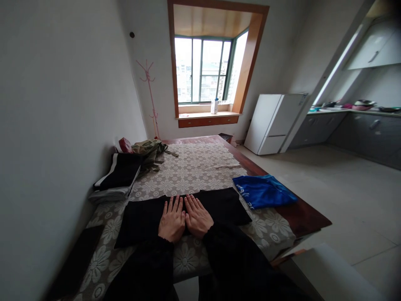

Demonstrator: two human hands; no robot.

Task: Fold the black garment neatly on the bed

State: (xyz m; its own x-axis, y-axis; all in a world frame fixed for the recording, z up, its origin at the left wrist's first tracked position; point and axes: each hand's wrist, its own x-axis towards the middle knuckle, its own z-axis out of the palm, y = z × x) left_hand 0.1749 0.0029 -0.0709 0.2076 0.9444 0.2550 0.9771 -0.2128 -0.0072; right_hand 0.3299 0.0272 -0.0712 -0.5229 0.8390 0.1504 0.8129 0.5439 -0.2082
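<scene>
A black folded garment (140,219) lies flat and wide across the near part of the table, its exact kind not clear. Both hands rest palm down on its middle, side by side, with the thumbs close together. My left hand (173,221) has its fingers stretched out toward the far edge of the cloth. My right hand (198,218) lies just as flat, fingers extended and slightly angled to the left. To the right of the black cloth sits a folded blue shirt (266,191) with white print.
A flowered tablecloth (200,163) covers most of the dark red wooden table (308,215). At the left, by the wall, are a stack of folded black and grey clothes (120,171) and an olive backpack (150,148). A pale stool (335,271) stands at the lower right.
</scene>
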